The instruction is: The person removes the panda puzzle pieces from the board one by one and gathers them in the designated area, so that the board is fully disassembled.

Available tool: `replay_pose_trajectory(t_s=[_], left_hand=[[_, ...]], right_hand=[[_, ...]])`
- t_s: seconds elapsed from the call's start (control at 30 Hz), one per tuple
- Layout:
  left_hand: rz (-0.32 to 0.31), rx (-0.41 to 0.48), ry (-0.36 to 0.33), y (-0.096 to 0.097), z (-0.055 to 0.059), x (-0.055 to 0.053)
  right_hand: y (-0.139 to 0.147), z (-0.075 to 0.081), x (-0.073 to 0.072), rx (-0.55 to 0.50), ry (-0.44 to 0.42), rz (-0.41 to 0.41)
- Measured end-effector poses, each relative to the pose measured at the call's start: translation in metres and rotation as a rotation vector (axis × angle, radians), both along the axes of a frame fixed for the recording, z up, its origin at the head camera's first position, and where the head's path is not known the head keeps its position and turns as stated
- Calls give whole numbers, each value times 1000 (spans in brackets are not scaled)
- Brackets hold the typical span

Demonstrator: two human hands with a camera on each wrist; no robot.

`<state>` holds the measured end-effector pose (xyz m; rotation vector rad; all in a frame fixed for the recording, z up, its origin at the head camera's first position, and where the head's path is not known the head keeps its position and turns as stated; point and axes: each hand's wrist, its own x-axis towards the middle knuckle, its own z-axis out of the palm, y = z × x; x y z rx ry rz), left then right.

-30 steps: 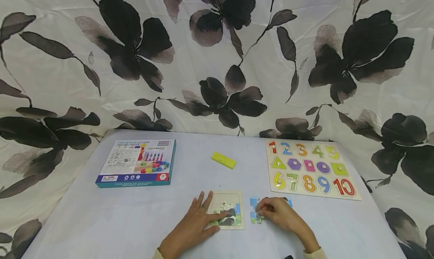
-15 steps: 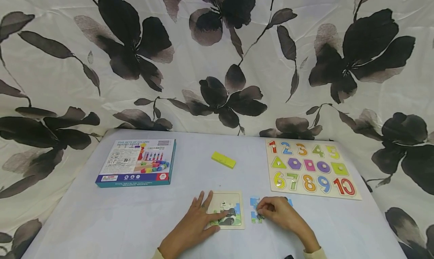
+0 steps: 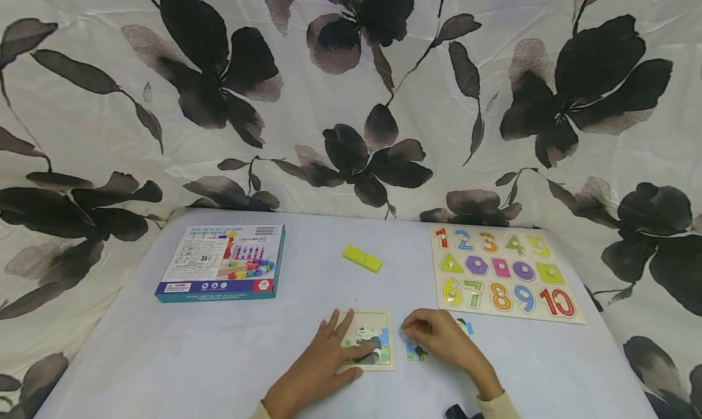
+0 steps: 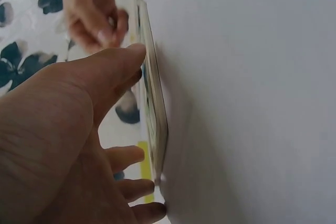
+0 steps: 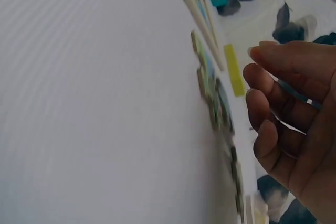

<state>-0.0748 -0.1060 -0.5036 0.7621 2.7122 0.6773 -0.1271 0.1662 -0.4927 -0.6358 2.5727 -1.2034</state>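
A small square picture puzzle in a pale wooden frame lies at the table's front. My left hand rests on its left side, fingers spread. In the left wrist view, that hand's thumb is at the frame's edge. Just right of the frame, my right hand hovers over loose jigsaw pieces and partly hides them. In the right wrist view its fingers are loosely curled, with nothing seen at the tips, and the jigsaw pieces lie on the cloth below.
A number and shape board lies at the back right. A yellow-green block is at the back middle, and a boxed bead set at the back left. A black object shows by the right sleeve. Floral cloth hangs behind.
My right hand has shifted left and slightly up over the loose pieces, uncovering one on its right. My left hand has slid slightly right on the puzzle.
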Motion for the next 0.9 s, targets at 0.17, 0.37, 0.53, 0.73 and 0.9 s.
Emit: replay_pose_trajectory(t_s=[0.17, 0.37, 0.53, 0.73, 0.9], left_hand=[[-27, -24, 32, 7, -1, 0], [-26, -46, 58, 11, -1, 0], [-26, -61, 69, 12, 1, 0], [-32, -80, 98, 12, 1, 0], [-35, -91, 109, 13, 0, 0]], right_hand=[[-20, 1, -6, -31, 32, 37], [-38, 1, -9, -39, 40, 68], [-51, -4, -11, -19, 55, 94], [-62, -7, -12, 36, 89, 114], [-65, -8, -13, 66, 79, 113]])
